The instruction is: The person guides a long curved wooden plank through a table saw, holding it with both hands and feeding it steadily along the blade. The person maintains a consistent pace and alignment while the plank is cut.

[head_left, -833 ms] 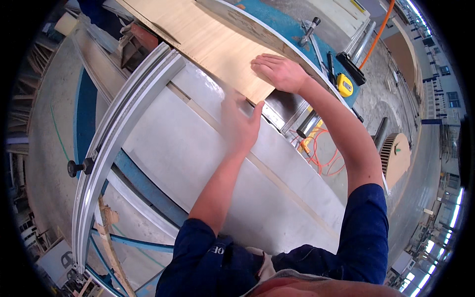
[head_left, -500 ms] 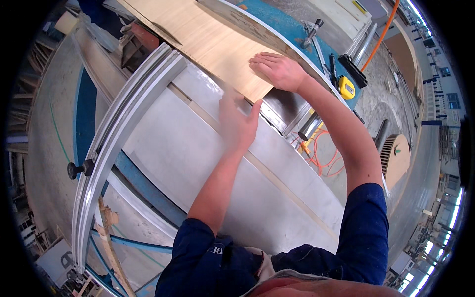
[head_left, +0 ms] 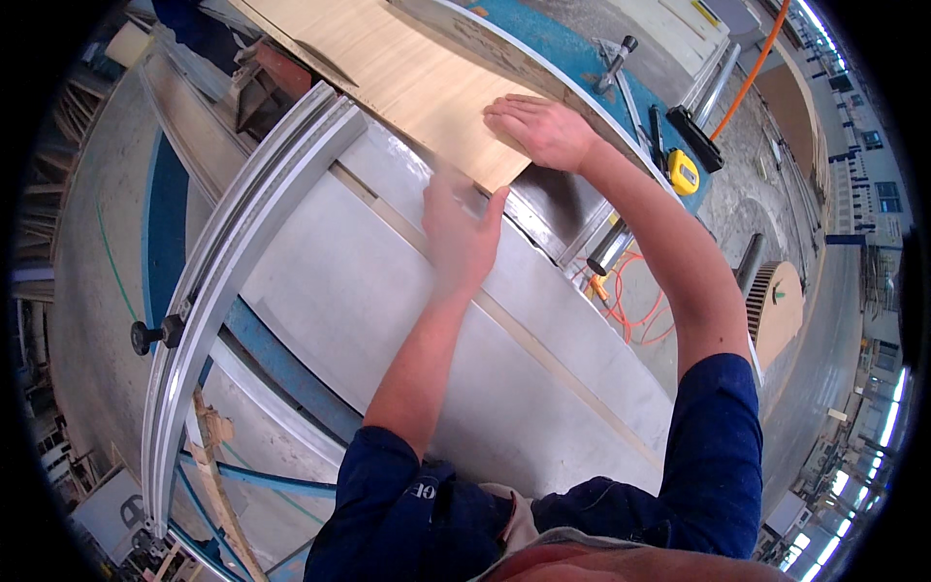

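A light wooden board (head_left: 407, 82) lies across the metal machine table, its near corner close to my hands. My right hand (head_left: 543, 131) lies on the board's right part near that corner, palm down, fingers stretched out and side by side. At the near end of the board is my left hand (head_left: 461, 238), its thumb up by the board's corner. Motion smears the left fingers, so their grip cannot be made out. Beneath the left forearm stretches the grey metal table (head_left: 339, 291) with a long slot.
A curved-looking aluminium fence rail (head_left: 218, 262) with a black knob (head_left: 145, 337) stands at left. A long upright fence (head_left: 543, 78) runs along the board's right side. Beyond it are a yellow tape measure (head_left: 683, 173), a metal clamp (head_left: 616, 63) and an orange hose (head_left: 756, 68).
The board has slid slightly away and to the left, and both hands have shifted the same way with it. My left fingers are blurred in both frames.
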Action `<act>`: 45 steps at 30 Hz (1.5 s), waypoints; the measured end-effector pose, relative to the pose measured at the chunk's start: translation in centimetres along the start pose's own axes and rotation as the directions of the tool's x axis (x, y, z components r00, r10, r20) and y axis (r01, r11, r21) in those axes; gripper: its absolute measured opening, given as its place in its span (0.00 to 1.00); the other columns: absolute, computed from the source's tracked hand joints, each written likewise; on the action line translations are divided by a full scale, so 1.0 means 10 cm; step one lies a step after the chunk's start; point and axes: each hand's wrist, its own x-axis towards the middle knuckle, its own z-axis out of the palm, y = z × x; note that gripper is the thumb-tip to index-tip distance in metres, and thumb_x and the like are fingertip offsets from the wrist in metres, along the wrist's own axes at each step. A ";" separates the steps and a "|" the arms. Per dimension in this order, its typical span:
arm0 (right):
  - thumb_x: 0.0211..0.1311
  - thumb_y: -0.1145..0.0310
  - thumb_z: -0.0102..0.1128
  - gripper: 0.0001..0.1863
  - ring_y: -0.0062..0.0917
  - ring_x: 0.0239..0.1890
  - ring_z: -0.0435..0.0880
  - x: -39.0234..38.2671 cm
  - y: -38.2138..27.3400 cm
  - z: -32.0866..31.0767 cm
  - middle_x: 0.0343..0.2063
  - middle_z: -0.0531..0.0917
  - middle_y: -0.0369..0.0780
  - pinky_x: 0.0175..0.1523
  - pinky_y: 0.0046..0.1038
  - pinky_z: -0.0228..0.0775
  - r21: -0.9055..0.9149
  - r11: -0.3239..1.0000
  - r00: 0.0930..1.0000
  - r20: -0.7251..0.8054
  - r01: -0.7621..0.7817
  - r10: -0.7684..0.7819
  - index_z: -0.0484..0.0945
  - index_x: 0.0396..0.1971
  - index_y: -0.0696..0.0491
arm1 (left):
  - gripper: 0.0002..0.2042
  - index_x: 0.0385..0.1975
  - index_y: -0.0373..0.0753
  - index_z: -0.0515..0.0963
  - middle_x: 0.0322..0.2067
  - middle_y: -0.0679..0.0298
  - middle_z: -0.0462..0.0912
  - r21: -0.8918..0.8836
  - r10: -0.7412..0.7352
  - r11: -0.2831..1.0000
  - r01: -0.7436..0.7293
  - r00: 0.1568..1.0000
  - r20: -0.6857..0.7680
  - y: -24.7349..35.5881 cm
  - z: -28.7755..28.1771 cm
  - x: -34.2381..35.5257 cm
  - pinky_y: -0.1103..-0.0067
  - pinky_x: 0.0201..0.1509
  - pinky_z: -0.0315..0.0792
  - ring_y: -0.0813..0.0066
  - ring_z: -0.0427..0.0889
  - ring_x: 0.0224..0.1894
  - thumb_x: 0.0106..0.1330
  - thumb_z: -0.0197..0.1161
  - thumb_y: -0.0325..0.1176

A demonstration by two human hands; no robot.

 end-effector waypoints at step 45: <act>0.65 0.68 0.51 0.19 0.36 0.60 0.79 0.17 0.00 0.10 0.57 0.80 0.42 0.61 0.33 0.75 0.005 0.997 0.997 0.019 -0.074 0.073 0.74 0.55 0.53 | 0.23 0.38 0.36 0.70 0.54 0.47 0.81 -0.050 -0.081 0.996 0.079 0.996 -0.045 -0.23 0.04 0.11 0.76 0.36 0.70 0.73 0.70 0.28 0.54 0.79 0.37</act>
